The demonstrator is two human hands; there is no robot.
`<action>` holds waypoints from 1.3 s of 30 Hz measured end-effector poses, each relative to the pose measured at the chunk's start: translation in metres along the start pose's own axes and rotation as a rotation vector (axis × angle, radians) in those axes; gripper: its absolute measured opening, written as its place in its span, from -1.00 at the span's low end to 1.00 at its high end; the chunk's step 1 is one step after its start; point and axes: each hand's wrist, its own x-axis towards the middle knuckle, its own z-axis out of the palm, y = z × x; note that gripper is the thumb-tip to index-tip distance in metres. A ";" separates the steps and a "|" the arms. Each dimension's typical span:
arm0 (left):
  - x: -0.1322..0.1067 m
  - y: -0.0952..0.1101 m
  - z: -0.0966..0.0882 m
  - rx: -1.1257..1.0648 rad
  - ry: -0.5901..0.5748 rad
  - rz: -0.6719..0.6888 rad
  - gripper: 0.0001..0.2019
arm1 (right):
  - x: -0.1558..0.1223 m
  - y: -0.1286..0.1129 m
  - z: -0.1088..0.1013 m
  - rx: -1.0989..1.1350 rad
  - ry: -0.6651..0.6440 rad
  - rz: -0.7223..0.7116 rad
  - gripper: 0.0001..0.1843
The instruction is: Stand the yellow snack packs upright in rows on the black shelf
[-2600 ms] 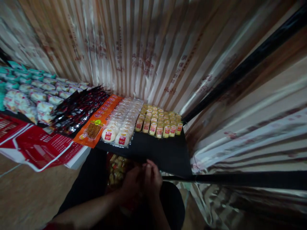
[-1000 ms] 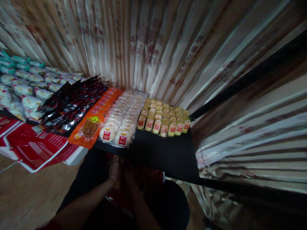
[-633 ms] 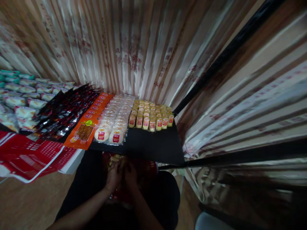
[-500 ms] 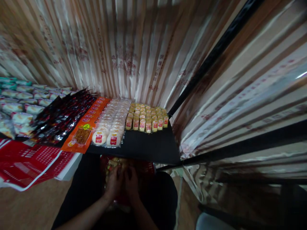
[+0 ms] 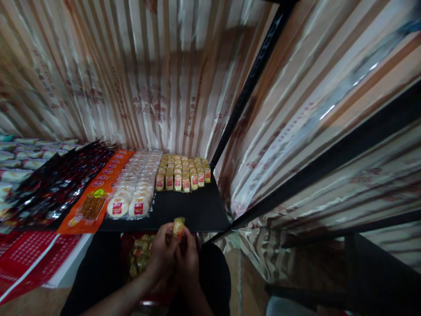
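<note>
A small yellow-wrapped snack [image 5: 179,226] is pinched between my left hand [image 5: 162,246] and my right hand [image 5: 189,254], just in front of the shelf's near edge. Both sets of fingers are closed around its lower part. Below my hands, a red container [image 5: 126,242] rests between my legs, with several more yellow-wrapped snacks [image 5: 140,256] inside; my forearms hide part of it. On the black shelf [image 5: 194,210], similar yellow packets [image 5: 184,175] stand in close rows with red labels facing me.
Left of the yellow packets lie clear-wrapped round white crackers [image 5: 138,188], an orange snack bag [image 5: 85,210], dark shiny packets [image 5: 55,188] and pale packets [image 5: 29,164]. A red basket [image 5: 26,259] hangs low on the left. Black frame bars [image 5: 250,83] cross the striped sheeting [image 5: 164,87].
Both hands have risen out of the red container, bringing up a yellow-wrapped snack. The camera view has shifted, so the shelf appears lower and further left.
</note>
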 end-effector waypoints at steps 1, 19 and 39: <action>0.005 0.003 0.004 -0.006 -0.016 0.026 -0.75 | 0.004 0.002 -0.001 -0.016 0.021 -0.024 -0.55; 0.080 0.040 0.096 0.047 -0.213 0.125 -0.65 | 0.117 0.044 -0.039 -0.126 0.244 -0.023 -0.46; 0.148 0.049 0.136 0.321 -0.216 0.128 -0.54 | 0.240 0.071 -0.036 -0.304 0.320 -0.142 -0.43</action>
